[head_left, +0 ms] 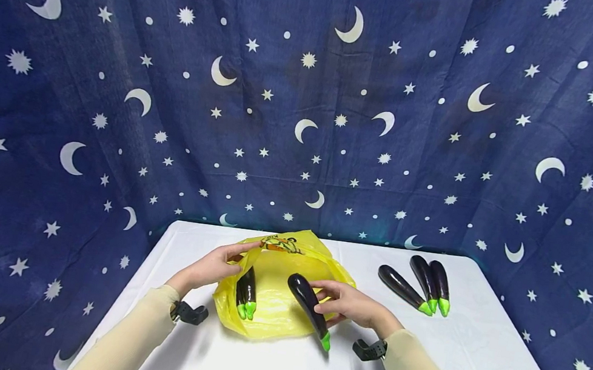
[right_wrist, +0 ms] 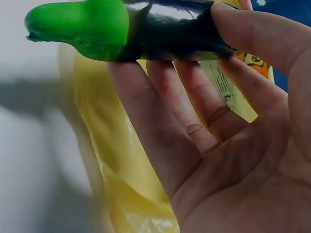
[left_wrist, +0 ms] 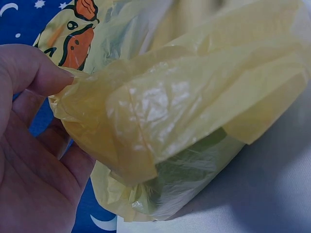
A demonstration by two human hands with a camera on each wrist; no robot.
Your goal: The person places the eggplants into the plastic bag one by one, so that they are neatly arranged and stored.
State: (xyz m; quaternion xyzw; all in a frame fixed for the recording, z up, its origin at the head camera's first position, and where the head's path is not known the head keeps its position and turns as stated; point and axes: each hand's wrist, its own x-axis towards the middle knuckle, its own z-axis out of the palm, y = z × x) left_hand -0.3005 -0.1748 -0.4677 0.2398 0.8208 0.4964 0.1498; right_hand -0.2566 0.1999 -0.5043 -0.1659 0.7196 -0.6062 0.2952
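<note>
Beige sleeves (head_left: 128,334) lie nearest; your left fingers (head_left: 242,247) pinch the yellow plastic bag (head_left: 275,292), likely to spread its mouth, while your right fingers (right_wrist: 146,111) grasp one eggplant (head_left: 306,299)

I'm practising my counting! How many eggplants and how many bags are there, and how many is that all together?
Eggplants: 6 (2 in the bag, 1 in the right hand, 3 on the table)
Bag: 1
Total: 7
</note>
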